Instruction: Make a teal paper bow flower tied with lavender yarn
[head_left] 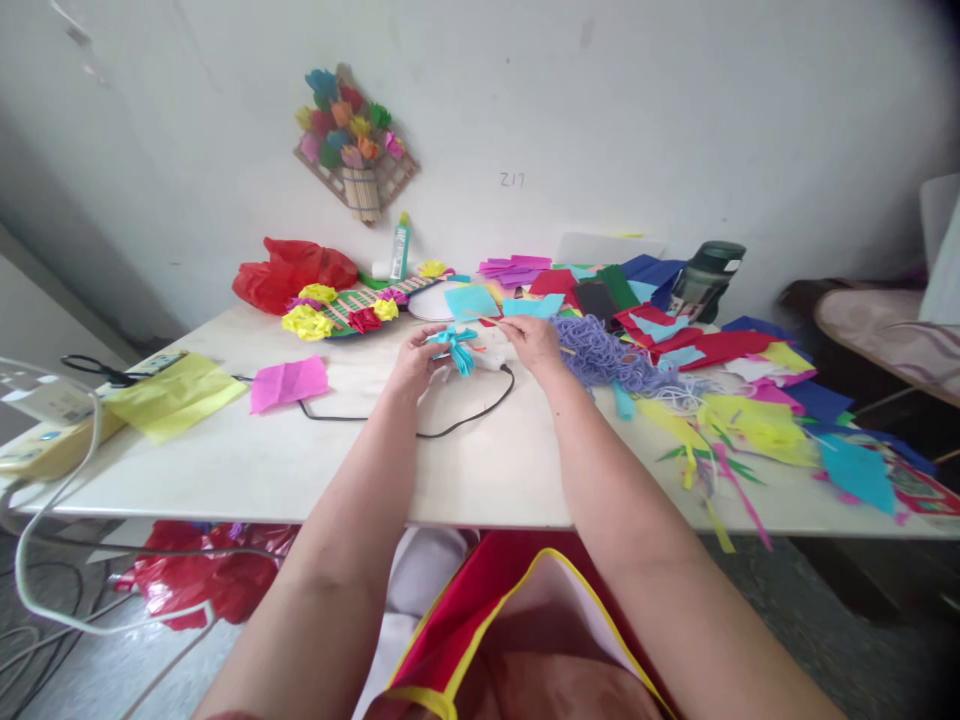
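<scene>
My left hand (418,360) is closed on a turquoise crepe-paper flower (457,350) with spread, strip-like petals. To its right, my right hand (534,340) pinches a thin light-coloured stick (484,318) that points left above the flower. Stick and flower look apart, though the gap is hard to judge. Under and between the hands lies a white object (490,364) with a black cord (469,430), partly hidden. Beside my right hand sits a heap of lilac yarn (611,355).
Coloured paper sheets (735,345) cover the table's right side, near a dark bottle (707,280). At the left are a pink sheet (289,384), a yellow sheet (180,395), and a power strip (45,450). Behind stand a flower-decorated panel (360,308) and a red bag (292,272).
</scene>
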